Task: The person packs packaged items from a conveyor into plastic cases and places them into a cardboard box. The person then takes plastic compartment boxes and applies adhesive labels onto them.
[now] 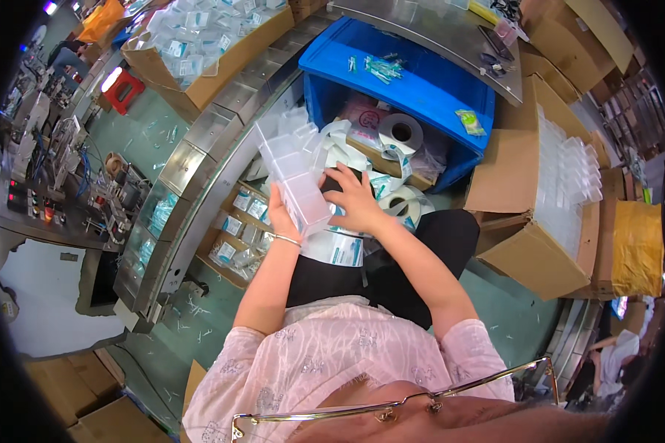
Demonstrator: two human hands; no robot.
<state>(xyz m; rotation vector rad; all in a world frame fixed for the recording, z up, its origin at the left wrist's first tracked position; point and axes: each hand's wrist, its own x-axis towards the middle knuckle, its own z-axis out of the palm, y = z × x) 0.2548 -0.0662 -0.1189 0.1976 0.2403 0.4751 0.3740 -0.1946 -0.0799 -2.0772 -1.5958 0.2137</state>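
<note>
My left hand is wrapped round a clear plastic box with divided compartments, holding it tilted above my lap. More clear plastic pieces lie just beyond its far end. To the right of the box, my right hand has its fingers spread, their tips close to the box's side; I cannot tell whether they touch it. A strip of white and blue printed labels hangs over my lap below the hands. Beside my right hand lies a roll of labels.
A blue plastic bin lies on its side ahead, with another label roll inside. At right stands a carton of clear plastic boxes. A metal conveyor runs along the left, beside a low carton of packed items.
</note>
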